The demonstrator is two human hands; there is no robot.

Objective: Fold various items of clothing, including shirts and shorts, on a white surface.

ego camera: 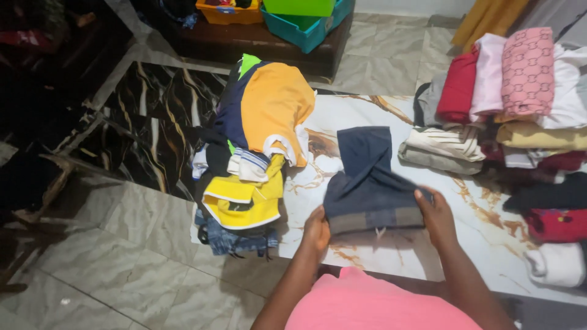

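A dark blue-grey garment (pixel 367 183) lies partly folded on the white marbled table (pixel 391 250). My left hand (pixel 316 232) grips its near left corner and my right hand (pixel 435 215) grips its near right corner. The folded near edge shows a grey band. The far part of the garment stretches away across the table.
A heap of folded clothes with an orange top (pixel 275 104) and a yellow piece (pixel 244 198) hangs at the table's left edge. Stacks of folded clothes, red, pink and white (pixel 526 73), fill the right side. Teal and orange bins (pixel 302 27) stand on a dark bench beyond.
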